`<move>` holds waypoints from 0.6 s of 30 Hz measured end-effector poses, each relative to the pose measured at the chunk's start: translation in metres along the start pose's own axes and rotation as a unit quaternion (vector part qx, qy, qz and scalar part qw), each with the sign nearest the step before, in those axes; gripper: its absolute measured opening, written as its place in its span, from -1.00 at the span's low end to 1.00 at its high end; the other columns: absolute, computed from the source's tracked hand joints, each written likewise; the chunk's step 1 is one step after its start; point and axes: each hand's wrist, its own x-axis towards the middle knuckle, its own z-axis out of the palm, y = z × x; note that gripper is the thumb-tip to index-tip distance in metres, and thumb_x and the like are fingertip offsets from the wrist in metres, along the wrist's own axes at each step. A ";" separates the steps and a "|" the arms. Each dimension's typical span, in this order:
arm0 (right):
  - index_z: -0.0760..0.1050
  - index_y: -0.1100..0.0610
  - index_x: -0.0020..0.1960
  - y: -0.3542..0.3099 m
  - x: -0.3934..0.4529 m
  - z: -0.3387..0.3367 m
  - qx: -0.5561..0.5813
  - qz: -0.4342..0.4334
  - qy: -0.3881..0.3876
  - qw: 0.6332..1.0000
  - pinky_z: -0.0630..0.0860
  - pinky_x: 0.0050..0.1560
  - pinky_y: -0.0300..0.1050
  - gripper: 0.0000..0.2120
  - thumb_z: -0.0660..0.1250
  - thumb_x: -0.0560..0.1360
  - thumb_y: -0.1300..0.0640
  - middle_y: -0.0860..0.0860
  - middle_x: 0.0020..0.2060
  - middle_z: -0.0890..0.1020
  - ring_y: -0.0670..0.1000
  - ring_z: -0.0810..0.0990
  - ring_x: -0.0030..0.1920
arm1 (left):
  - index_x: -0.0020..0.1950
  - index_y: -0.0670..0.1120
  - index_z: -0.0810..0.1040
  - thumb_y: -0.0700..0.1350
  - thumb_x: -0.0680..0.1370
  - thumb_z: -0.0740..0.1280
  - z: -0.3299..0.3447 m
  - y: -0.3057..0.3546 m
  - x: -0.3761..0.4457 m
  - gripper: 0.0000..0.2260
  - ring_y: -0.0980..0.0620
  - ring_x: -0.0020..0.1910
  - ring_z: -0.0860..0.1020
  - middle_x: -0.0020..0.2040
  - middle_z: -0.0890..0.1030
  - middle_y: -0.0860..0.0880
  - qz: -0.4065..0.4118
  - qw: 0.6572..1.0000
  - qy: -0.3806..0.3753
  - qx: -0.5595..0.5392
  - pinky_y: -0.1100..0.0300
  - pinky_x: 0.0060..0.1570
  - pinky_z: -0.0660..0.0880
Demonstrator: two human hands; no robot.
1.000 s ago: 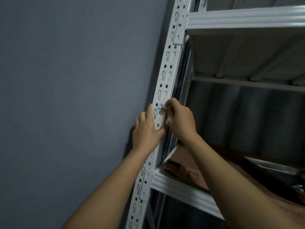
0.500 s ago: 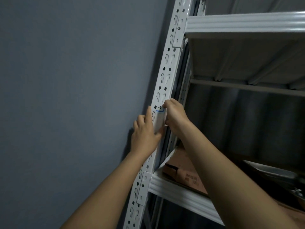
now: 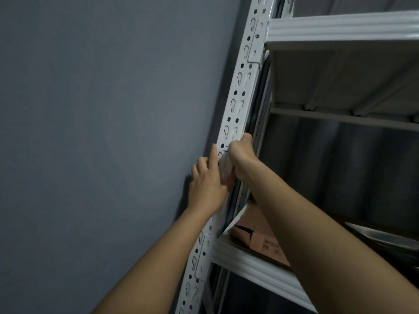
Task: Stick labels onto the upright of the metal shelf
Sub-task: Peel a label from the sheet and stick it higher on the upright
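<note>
The white perforated upright (image 3: 235,103) of the metal shelf slants up the middle of the view. A white label (image 3: 224,165) with a blue line at its top lies against the upright's front face. My left hand (image 3: 205,182) pins the label's lower end with its thumb, its index finger pointing up along the upright's left edge. My right hand (image 3: 241,156) covers the label's upper right part, with its fingers curled round the upright's right edge. Most of the label is hidden between the two hands.
A grey wall (image 3: 102,132) fills the left side, close behind the upright. White shelf beams run right at the top (image 3: 340,26) and bottom (image 3: 256,266). A brown cardboard box (image 3: 265,243) and a metal tray (image 3: 381,239) lie on the lower shelf.
My right hand has rolled over the label's top, hiding most of the blue mark, with its fingers now round the upright's edge. My left index finger has straightened along the upright.
</note>
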 end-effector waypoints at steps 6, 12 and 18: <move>0.30 0.15 0.39 0.013 -0.012 -0.022 0.068 -0.046 -0.067 0.994 0.55 -0.07 -0.12 -0.61 0.16 0.58 0.30 0.11 0.19 0.56 0.04 0.59 0.08 | 0.54 0.06 -0.18 0.09 0.55 0.27 -0.004 0.001 -0.002 -0.25 -0.05 0.25 0.26 0.30 0.26 -0.06 0.005 1.000 -0.004 0.003 0.14 0.03 0.32; 0.50 0.07 0.23 0.035 -0.021 -0.050 -0.290 -0.369 0.108 0.877 0.51 -0.03 -0.13 -0.69 0.39 0.50 0.14 -0.05 0.03 0.47 -0.06 0.48 0.03 | 0.55 0.04 -0.16 0.12 0.56 0.23 -0.004 0.000 -0.002 -0.27 -0.04 0.20 0.27 0.26 0.28 -0.07 0.014 1.000 0.003 -0.005 0.12 0.02 0.36; 0.58 0.18 -0.14 0.033 -0.011 -0.044 -0.492 -0.517 0.171 0.680 0.40 -0.32 -0.08 -0.91 0.42 0.45 0.15 0.09 -0.20 0.59 0.15 0.54 -0.24 | 0.54 0.06 -0.17 0.12 0.54 0.27 -0.003 -0.001 -0.002 -0.24 -0.06 0.23 0.27 0.27 0.28 -0.07 0.005 1.000 0.003 -0.011 0.09 0.05 0.37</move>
